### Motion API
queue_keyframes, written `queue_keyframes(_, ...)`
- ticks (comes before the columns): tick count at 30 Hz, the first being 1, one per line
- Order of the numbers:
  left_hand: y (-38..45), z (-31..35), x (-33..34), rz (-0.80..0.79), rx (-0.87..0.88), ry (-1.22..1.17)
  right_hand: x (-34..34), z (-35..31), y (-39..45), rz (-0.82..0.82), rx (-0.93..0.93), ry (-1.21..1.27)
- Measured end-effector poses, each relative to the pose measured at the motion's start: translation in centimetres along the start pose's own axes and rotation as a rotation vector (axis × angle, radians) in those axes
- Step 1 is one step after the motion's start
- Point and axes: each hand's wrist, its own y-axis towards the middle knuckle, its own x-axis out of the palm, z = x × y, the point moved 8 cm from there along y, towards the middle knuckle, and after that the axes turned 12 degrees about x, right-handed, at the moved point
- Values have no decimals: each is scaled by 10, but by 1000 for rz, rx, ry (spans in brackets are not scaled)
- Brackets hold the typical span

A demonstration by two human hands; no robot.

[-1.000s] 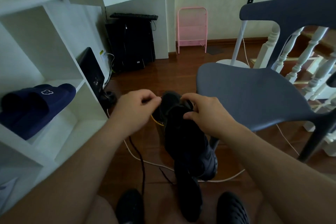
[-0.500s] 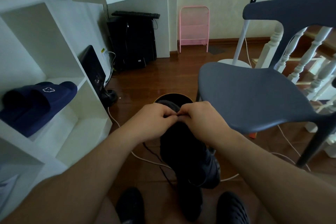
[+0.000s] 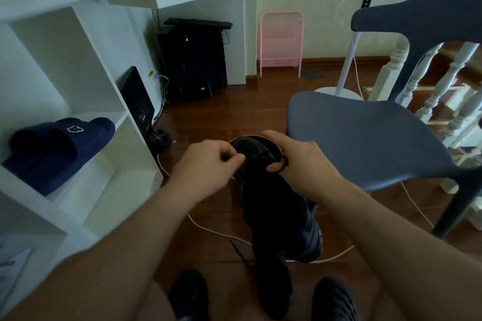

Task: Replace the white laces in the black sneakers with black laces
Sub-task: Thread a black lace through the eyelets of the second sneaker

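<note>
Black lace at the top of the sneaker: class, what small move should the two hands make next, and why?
Probably pull both ends outward to snug the lace. The left hand pinches one end of the black lace, and the right hand has it looped round a finger, over the top of the black sneaker. Whether a knot is forming cannot be told.
</note>
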Motion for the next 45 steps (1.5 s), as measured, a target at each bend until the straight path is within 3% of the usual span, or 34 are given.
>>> queue_keyframes(6, 11, 16, 24, -87, 36, -45, 12, -29, -9, -17, -180, -55)
queue_keyframes(14, 4, 16, 30, -238, 44, -298, 13, -12, -2, -21, -4, -123)
queue_keyframes(19, 1, -26, -26, -69, -100, -262, -7, 18, 7, 27, 143, -77)
queue_keyframes(23, -5, -40, -37, 26, -164, -290, -5, 23, 6, 28, 144, -92)
queue_keyframes(25, -3, -26, -26, 38, -173, -486, -4, 21, 5, 38, 133, -82)
queue_keyframes(30, -3, 22, -16, -50, -175, -1425, -8, 20, 8, 44, 154, -11)
queue_keyframes(32, -4, 36, -19, -101, -57, -1504, -8, 19, 8, 29, 151, 35)
queue_keyframes(33, -3, 38, -21, -57, 8, -1400, -8, 18, 8, 19, 152, 61)
queue_keyframes(36, -3, 28, -39, 278, 112, -897, -11, 21, 7, 23, 161, 115)
queue_keyframes(39, -8, 12, -73, 643, 122, -666, -14, 23, 6, -6, 163, 119)
queue_keyframes(40, -12, 0, -86, 797, 79, -677, -14, 24, 7, -14, 168, 125)
queue_keyframes(42, -22, -28, -101, 1067, -45, -981, -18, 29, 7, -3, 198, 137)
queue_keyframes(43, -23, -37, -98, 1113, -110, -1177, -20, 29, 7, 8, 206, 134)
queue_keyframes(45, -18, -44, -83, 1020, -247, -1403, -23, 29, 7, 8, 212, 127)
